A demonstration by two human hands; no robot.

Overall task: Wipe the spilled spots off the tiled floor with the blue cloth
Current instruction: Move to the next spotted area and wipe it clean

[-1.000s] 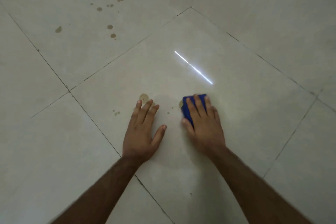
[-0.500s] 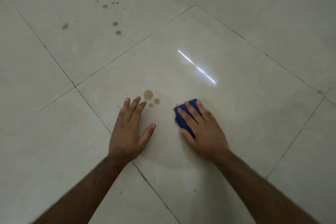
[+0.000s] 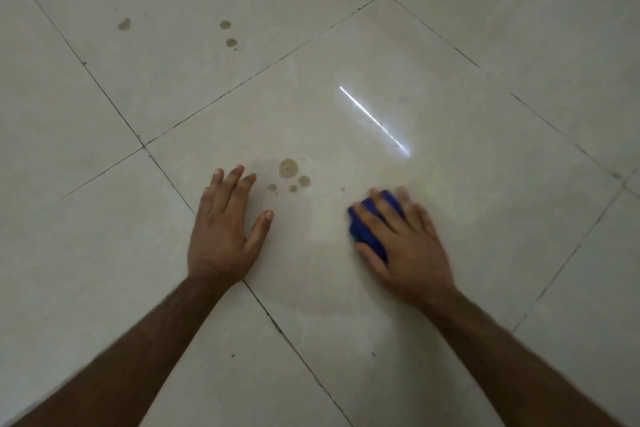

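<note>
1. Glossy pale tiled floor with dark grout lines; round brown spots lie between the hands
2. Right hand, fingers spread, presses the bunched blue cloth; left hand lies flat, fingers apart
3. The cloth has slid rightward, away from the spots

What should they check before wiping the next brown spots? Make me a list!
1. Blue cloth under the right hand: ok.
2. Left hand flat on the floor, off the spots: ok.
3. Nearest brown spots lie between the hands, uncovered: ok.
4. Those spots wiped away: not ok.
5. Far spots on the next tile wiped: not ok.
6. Cloth clean enough underneath: cannot tell.
</note>
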